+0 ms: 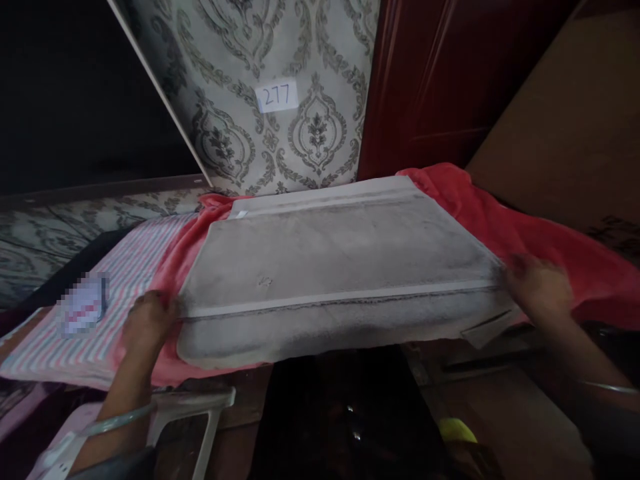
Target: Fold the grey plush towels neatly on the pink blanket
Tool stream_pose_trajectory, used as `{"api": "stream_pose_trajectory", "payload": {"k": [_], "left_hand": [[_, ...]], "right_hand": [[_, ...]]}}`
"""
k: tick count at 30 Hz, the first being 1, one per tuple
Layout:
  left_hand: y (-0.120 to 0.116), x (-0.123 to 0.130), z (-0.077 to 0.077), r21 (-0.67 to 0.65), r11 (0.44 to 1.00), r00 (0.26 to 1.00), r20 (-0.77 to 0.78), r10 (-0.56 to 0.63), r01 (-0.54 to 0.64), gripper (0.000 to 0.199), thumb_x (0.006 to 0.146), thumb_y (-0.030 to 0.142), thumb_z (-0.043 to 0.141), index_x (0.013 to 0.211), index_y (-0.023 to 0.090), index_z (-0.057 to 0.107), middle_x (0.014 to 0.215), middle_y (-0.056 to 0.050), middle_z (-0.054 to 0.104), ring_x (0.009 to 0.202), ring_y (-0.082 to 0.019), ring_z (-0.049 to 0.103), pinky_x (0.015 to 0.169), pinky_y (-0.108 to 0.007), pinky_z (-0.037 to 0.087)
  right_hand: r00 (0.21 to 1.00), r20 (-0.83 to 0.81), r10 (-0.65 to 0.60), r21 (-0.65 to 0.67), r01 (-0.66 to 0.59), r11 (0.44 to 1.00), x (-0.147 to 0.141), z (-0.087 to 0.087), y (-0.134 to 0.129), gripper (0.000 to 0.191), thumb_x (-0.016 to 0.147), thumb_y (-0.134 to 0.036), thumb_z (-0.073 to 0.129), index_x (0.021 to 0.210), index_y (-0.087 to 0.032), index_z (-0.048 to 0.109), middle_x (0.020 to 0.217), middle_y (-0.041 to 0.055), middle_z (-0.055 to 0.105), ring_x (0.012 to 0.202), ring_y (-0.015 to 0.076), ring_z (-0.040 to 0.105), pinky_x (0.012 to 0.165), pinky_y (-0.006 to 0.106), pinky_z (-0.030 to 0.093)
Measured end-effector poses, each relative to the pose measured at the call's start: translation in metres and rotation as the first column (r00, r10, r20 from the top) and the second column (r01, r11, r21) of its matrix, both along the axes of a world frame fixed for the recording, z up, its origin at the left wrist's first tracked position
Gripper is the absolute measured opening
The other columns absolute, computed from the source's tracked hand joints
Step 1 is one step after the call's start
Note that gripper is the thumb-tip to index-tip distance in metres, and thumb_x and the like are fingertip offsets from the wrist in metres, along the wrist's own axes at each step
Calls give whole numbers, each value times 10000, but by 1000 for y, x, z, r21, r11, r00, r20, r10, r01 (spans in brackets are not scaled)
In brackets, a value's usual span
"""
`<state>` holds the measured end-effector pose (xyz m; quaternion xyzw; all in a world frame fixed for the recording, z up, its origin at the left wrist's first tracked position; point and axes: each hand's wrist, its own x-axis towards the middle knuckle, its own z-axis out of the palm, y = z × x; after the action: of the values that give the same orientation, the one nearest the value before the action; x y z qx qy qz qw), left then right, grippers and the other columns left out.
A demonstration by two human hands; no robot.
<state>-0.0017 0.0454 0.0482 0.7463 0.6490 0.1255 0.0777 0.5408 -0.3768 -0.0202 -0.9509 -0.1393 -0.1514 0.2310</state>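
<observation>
l fingers point(167, 305) & r fingers point(516, 268) pinched on gray cloth point(325, 243) edges

Between my left hand point(149, 321) and right hand point(540, 287) I have an open path over the grey cloth point(330, 240); the patterned wall point(320, 130) blocks me beyond it, the dark screen point(85, 100) at far left; the red blanket point(530, 240) bunches beyond my right hand; a white frame point(223, 399) stands low at near left
</observation>
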Motion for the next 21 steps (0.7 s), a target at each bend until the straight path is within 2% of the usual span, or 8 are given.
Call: {"api": "stream_pose_trajectory", "payload": {"k": [2,4,6,7,9,12,17,21], "left_hand": [[-10,25,-1,164,969,983,-20,-184,185,647,867,426,447,1320,-30,518,1353,-315,539,1318,-435,491,1093,-563,392],[-22,56,-10,247,890,922,-40,-386,383,691,886,422,410,1398,-39,466,1490,-309,425,1421,-390,383,1165,-516,322],[-32,84,-23,260,817,856,-98,-508,515,674,913,442,394,1454,43,449,1593,-243,315,1501,-364,240,1204,-553,223],[-35,93,-30,237,805,839,-137,-527,544,655,926,453,388,1471,95,448,1619,-209,284,1518,-364,189,1204,-595,181],[-38,103,-43,151,827,836,-197,-512,542,627,948,470,369,1491,167,445,1630,-172,281,1521,-381,167,1181,-662,147],[-36,98,-55,62,878,862,-234,-450,475,651,969,500,293,1519,175,415,1620,-183,300,1497,-418,219,1153,-679,195],[-37,87,-56,116,895,889,-223,-400,431,743,956,568,188,1533,145,389,1601,-215,321,1474,-477,230,1121,-706,220],[-31,78,-65,128,912,918,-132,-374,390,787,914,622,237,1536,163,383,1588,-249,318,1451,-531,231,1065,-791,193]], "right_hand": [[964,173,202,10,-207,978,-14,3,17,490,861,-370,517,1222,-84,685,1124,266,690,1081,353,616,908,508,469],[867,254,428,20,-447,894,-34,5,41,542,918,-433,438,1321,-114,613,1281,209,647,1200,312,570,1008,493,441],[803,261,536,-35,-547,836,-55,2,67,566,955,-466,394,1410,-162,538,1424,162,562,1315,298,495,1068,516,396],[792,227,566,-87,-563,822,-64,-2,77,568,970,-465,377,1442,-181,511,1491,146,503,1380,305,431,1093,530,366],[793,105,600,-207,-573,793,-81,-12,89,555,991,-472,337,1466,-232,497,1551,106,442,1439,322,351,1123,567,312],[805,-23,593,-310,-570,761,-97,-27,90,549,1016,-473,286,1502,-282,457,1585,58,399,1465,318,310,1154,577,255],[837,-22,547,-295,-528,796,-104,-33,81,545,1029,-451,267,1515,-276,444,1603,50,360,1482,311,281,1164,562,239],[862,-28,506,-271,-494,826,-110,-33,81,529,1029,-456,287,1512,-308,444,1599,32,367,1482,305,285,1163,551,242]]}}
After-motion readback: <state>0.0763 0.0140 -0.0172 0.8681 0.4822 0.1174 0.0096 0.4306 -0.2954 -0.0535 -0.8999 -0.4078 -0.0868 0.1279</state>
